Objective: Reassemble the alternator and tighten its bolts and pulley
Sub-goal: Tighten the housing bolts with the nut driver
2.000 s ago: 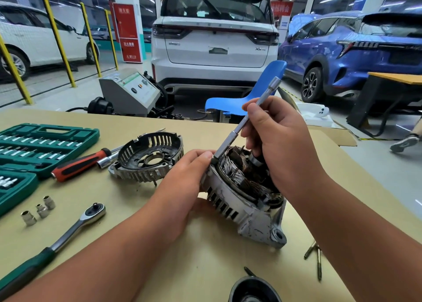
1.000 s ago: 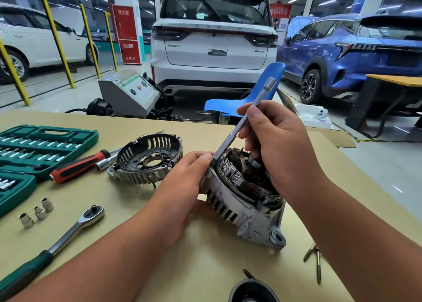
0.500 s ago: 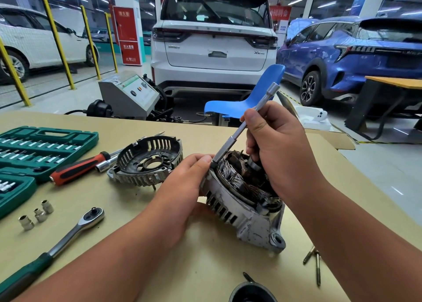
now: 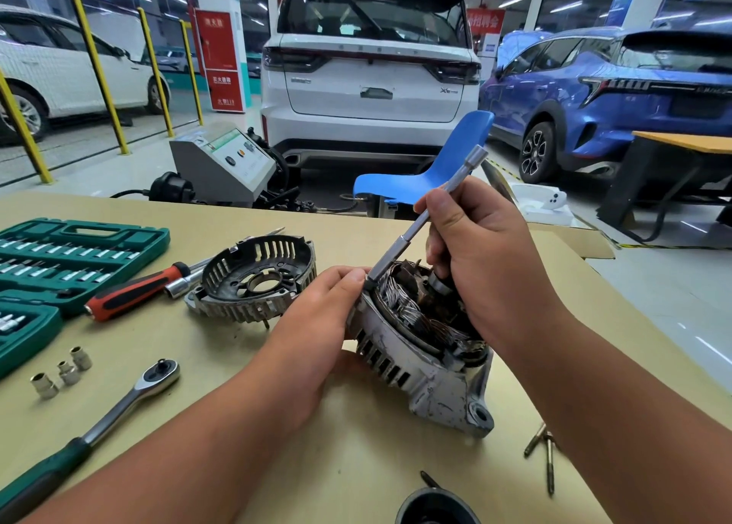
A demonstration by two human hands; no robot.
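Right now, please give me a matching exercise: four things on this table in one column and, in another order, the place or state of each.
Things:
1. extension bar
2. ratchet
3. black end cover
4. loose sockets

Places or states:
A. three together, near the green case
B. held in the right hand, tip at the rim of the alternator
C. lying free, green handle toward the viewer
D. detached, lying left of the left hand

Pairs: 1-B, 2-C, 3-D, 4-A.
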